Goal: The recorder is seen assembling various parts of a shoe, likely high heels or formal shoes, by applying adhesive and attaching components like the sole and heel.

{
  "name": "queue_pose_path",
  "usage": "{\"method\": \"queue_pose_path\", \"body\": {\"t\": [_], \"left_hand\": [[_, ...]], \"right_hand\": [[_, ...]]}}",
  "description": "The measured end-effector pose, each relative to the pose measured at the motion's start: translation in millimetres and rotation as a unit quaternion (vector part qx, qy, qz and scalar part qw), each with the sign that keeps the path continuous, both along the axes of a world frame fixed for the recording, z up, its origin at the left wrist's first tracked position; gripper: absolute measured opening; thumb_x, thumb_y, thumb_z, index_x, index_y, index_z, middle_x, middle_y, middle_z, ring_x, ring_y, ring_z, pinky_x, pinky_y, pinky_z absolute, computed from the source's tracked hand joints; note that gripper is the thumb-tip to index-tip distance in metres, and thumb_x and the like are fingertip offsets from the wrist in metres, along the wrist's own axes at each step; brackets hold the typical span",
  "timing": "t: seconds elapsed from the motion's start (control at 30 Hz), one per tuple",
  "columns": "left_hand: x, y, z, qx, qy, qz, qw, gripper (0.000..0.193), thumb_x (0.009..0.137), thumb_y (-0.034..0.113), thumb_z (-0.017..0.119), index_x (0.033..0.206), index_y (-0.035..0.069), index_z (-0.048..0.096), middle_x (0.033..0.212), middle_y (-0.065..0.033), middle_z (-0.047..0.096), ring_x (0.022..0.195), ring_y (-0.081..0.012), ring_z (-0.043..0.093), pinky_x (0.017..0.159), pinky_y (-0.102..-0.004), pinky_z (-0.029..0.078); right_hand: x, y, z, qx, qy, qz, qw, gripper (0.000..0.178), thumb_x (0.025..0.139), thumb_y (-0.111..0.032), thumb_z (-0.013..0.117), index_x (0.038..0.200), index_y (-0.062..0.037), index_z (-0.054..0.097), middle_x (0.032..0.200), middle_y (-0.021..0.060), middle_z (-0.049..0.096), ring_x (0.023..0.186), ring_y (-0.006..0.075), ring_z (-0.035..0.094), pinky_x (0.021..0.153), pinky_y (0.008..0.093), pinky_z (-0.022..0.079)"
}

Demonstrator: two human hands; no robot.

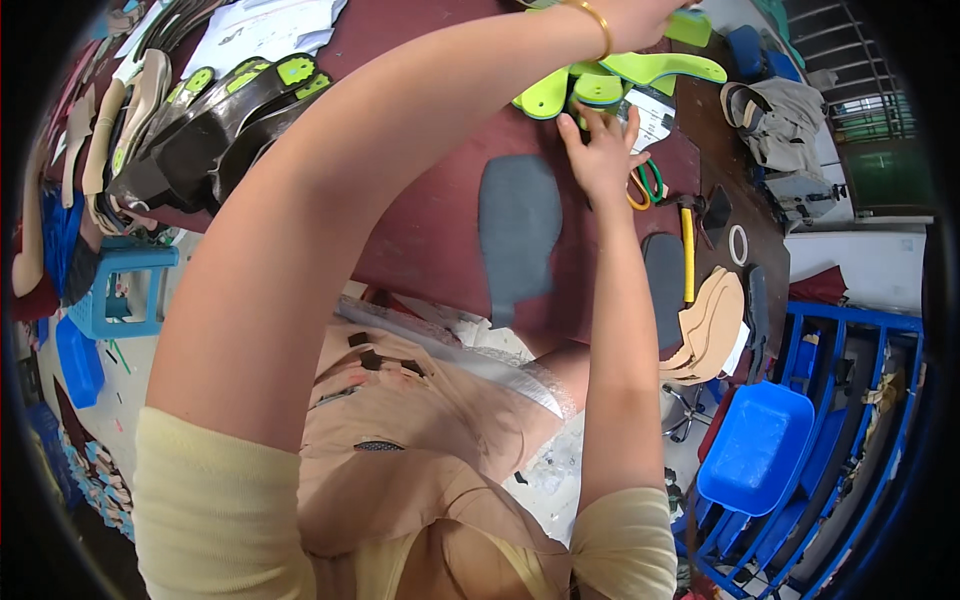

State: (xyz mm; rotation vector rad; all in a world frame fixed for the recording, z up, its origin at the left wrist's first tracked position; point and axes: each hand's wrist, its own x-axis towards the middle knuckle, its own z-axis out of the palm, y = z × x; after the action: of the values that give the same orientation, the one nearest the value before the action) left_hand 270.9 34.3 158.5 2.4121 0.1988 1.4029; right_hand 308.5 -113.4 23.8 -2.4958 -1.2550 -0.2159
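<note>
My left arm crosses over the table to the far side, with a gold bracelet at the wrist. My left hand (636, 22) is above the bright green shoe lasts (655, 68); its fingers are cut off by the upper edge. Just nearer, my right hand (603, 160) has its fingers spread, the tips against the end of one green last (598, 90). To its left lies a flat dark grey cut piece (520, 225). Scissors (640, 187) with orange and green handles are close by its right side.
A yellow-handled hammer (688, 255), a white ring (738, 245) and stacked beige pieces (714, 322) lie at right. Black shoe parts (180, 160) and papers (265, 38) occupy the left. A blue basin (757, 450) rests on a blue rack; a light-blue stool (135, 262) stands left.
</note>
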Motion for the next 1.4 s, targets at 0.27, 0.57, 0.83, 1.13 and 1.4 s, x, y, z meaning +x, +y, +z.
{"method": "queue_pose_path", "body": {"t": [0.27, 0.57, 0.83, 1.13, 1.4], "left_hand": [[-95.3, -77.2, -29.0, -0.716, -0.186, -0.392, 0.546, 0.024, 0.089, 0.019, 0.058, 0.105, 0.002, 0.056, 0.095, -0.0048, 0.061, 0.076, -0.0118, 0.061, 0.069, -0.0256, 0.055], [-194.9, -156.0, -99.5, -0.814, 0.142, -0.404, 0.393, 0.026, 0.09, 0.025, 0.058, 0.1, 0.002, 0.053, 0.08, -0.0023, 0.059, 0.063, -0.0053, 0.056, 0.06, -0.0176, 0.05], [-139.8, -94.6, -180.1, -0.17, 0.314, 0.238, 0.903, 0.041, 0.074, 0.037, 0.07, 0.098, 0.007, 0.056, 0.094, -0.0129, 0.057, 0.091, -0.03, 0.054, 0.076, -0.0427, 0.043], [-141.5, -88.6, -177.1, -0.343, 0.306, 0.062, 0.886, 0.042, 0.072, 0.024, 0.073, 0.106, 0.007, 0.055, 0.096, -0.0108, 0.061, 0.091, -0.0254, 0.057, 0.088, -0.04, 0.037], [-221.8, -119.9, -131.8, -0.837, -0.008, -0.382, 0.391, 0.04, 0.093, 0.024, 0.046, 0.124, -0.001, 0.047, 0.118, -0.0099, 0.058, 0.105, -0.0201, 0.057, 0.093, -0.0361, 0.043]], "right_hand": [[-38.3, -33.1, 62.2, 0.414, 0.611, 0.178, 0.65, 0.093, 0.078, -0.072, 0.044, 0.131, 0.0039, 0.039, 0.13, 0.0138, 0.046, 0.12, 0.0234, 0.042, 0.1, 0.0352, 0.031], [-95.7, -92.0, 27.2, 0.52, 0.717, 0.232, 0.401, 0.052, 0.087, -0.055, 0.047, 0.11, -0.0086, 0.052, 0.081, 0.005, 0.056, 0.081, 0.0218, 0.056, 0.09, 0.0457, 0.045], [-119.4, -113.5, 23.3, 0.506, 0.681, 0.051, 0.527, 0.04, 0.088, -0.05, 0.053, 0.088, -0.0107, 0.049, 0.068, 0.0002, 0.042, 0.061, 0.0131, 0.042, 0.062, 0.0319, 0.04], [-141.6, -136.5, 7.9, 0.46, 0.663, 0.073, 0.586, 0.042, 0.086, -0.033, 0.063, 0.114, -0.0066, 0.046, 0.084, 0.0035, 0.049, 0.074, 0.0141, 0.049, 0.074, 0.0331, 0.043], [-187.1, -154.2, 6.1, 0.254, 0.428, 0.037, 0.866, 0.056, 0.073, -0.006, 0.075, 0.119, 0.002, 0.044, 0.109, 0.0114, 0.057, 0.096, 0.0157, 0.056, 0.084, 0.0284, 0.045]]}}
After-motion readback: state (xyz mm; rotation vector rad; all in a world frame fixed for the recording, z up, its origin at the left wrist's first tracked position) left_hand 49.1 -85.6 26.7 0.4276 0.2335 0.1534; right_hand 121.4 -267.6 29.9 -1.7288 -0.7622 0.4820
